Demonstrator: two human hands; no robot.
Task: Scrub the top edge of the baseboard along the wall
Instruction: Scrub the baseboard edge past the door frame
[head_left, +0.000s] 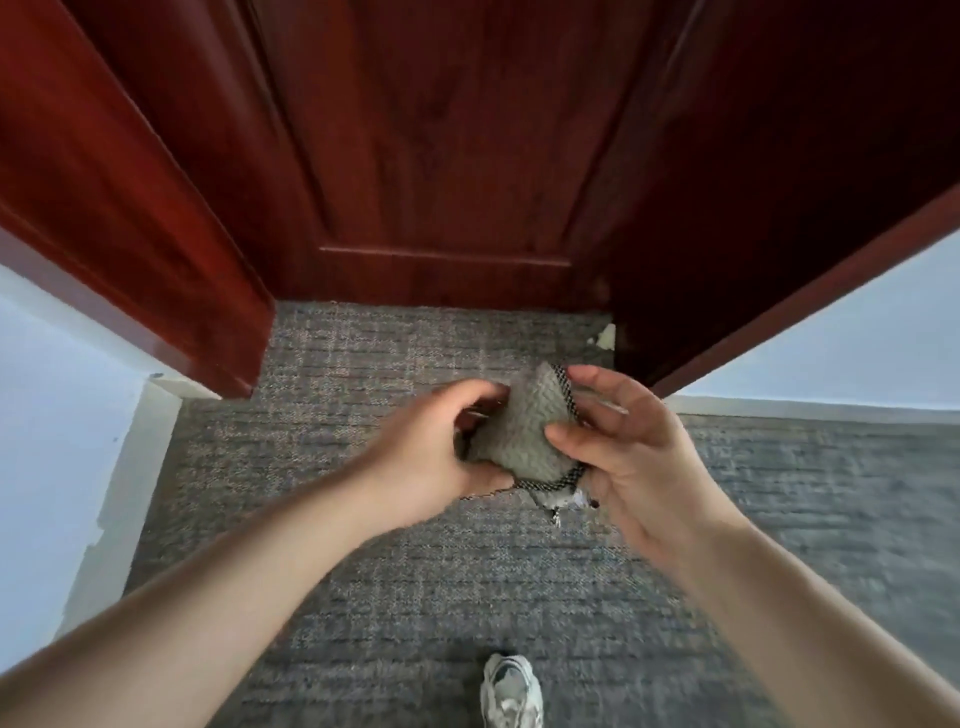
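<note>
A folded grey-green cleaning cloth (527, 431) with a dark checked trim is held in mid-air between both hands, above the carpet. My left hand (431, 452) grips its left side, fingers curled over the top edge. My right hand (623, 441) holds its right side, thumb pressed on the front face. A white baseboard (130, 488) runs along the foot of the pale wall at the left. Another white baseboard (810, 408) runs along the wall at the right. The cloth is well clear of both.
A dark red wooden door (441, 156) stands straight ahead in its red frame (130, 208). Grey patterned carpet (426, 597) covers the floor. A white scrap (605, 336) lies by the right door jamb. My sneaker (511, 691) shows at the bottom edge.
</note>
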